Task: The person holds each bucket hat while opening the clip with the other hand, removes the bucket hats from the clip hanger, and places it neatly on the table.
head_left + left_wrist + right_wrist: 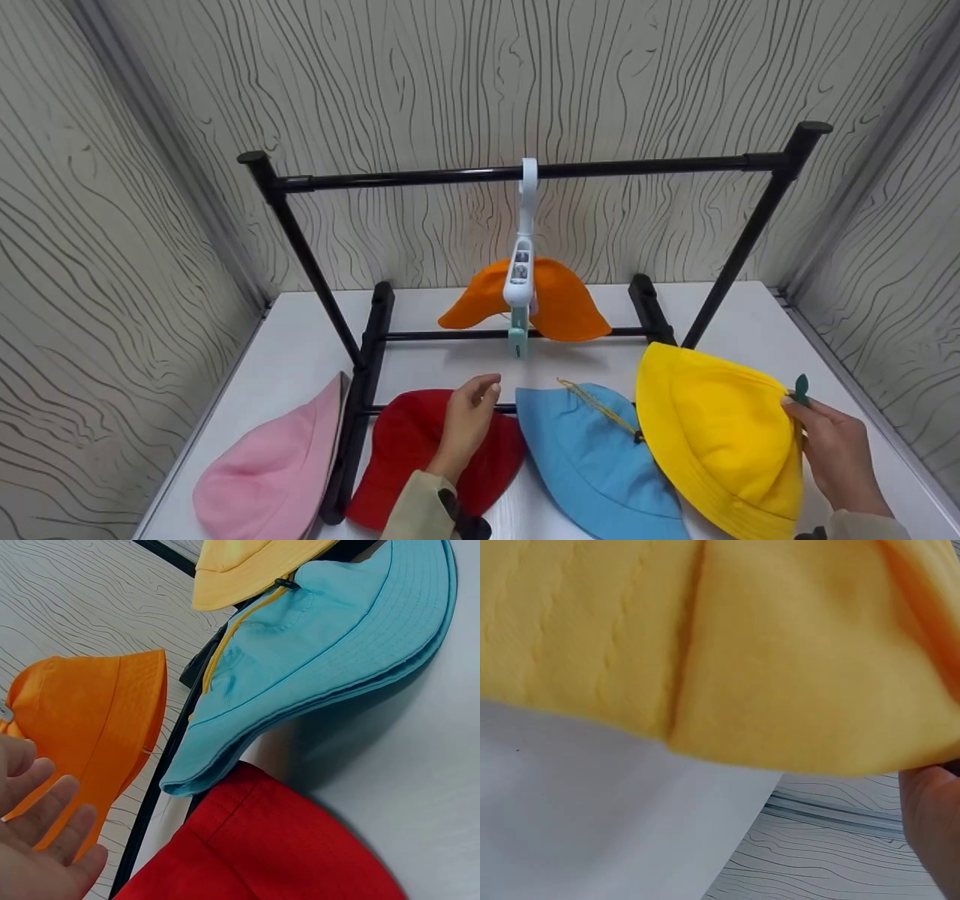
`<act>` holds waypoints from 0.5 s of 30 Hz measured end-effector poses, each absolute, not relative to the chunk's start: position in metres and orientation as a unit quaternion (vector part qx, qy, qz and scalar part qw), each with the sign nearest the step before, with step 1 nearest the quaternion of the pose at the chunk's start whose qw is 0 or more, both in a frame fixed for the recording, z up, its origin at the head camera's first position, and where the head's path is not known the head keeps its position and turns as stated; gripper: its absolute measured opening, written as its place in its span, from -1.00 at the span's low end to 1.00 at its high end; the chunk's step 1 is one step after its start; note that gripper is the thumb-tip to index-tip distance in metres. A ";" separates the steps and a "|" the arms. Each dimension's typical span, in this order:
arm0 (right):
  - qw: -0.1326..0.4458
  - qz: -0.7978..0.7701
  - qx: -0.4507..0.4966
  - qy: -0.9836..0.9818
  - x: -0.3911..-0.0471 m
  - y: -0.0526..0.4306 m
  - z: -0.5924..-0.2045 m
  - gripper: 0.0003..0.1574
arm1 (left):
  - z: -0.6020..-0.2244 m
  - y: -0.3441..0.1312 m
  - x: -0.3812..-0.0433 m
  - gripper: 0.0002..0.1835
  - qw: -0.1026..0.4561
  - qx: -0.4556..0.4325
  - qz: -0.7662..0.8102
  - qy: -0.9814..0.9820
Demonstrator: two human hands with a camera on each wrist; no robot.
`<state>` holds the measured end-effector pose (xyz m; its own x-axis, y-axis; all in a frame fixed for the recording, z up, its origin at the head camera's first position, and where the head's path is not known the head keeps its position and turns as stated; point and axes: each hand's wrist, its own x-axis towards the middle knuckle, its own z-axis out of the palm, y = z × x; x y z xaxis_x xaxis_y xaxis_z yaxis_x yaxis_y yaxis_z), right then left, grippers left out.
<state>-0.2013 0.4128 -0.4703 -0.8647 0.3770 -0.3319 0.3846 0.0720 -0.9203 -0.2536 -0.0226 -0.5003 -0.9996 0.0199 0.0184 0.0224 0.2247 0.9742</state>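
My right hand [836,450] pinches the crown tip of a yellow bucket hat [720,435], beside a small green leaf tab [802,386]. The hat is tilted, its brim toward the left and overlapping a blue bucket hat [585,465] with a yellow cord. Above a red bucket hat [405,442], my left hand [469,420] holds nothing, its fingers loosely bent. The left wrist view shows this hand [45,840] in front of an orange bucket hat [82,705]. That orange hat hangs from a white hanger with a pale green clip [520,277].
A black rack [435,178] stands on the white table [300,322], with the hanger hooked mid-bar. To the left, outside the rack's base, lies a pink bucket hat [262,472]. Wood-grain patterned walls [420,90] enclose the back and sides.
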 end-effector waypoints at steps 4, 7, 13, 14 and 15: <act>0.005 -0.631 0.287 0.721 -0.202 0.413 -0.477 -0.10 | -0.502 -0.023 -0.253 -0.68 -0.002 -0.006 -0.623 -0.783; 0.003 -0.628 0.306 0.715 -0.202 0.414 -0.482 -0.14 | -0.503 -0.023 -0.253 -0.70 0.002 -0.009 -0.622 -0.783; 0.007 -0.638 0.330 0.695 -0.200 0.415 -0.493 -0.18 | -0.505 -0.023 -0.252 -0.71 0.005 -0.008 -0.620 -0.784; 0.007 -0.640 0.334 0.692 -0.199 0.415 -0.495 -0.19 | -0.505 -0.023 -0.251 -0.70 0.004 -0.007 -0.620 -0.784; 0.007 -0.641 0.336 0.690 -0.199 0.415 -0.498 -0.20 | -0.505 -0.023 -0.251 -0.70 0.003 -0.007 -0.621 -0.784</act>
<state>-0.1990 0.4149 -0.4978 -0.7742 0.4547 -0.4403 0.4723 -0.0481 -0.8801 -0.2506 -0.0234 -0.5054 -0.9999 0.0066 0.0138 0.0150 0.2286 0.9734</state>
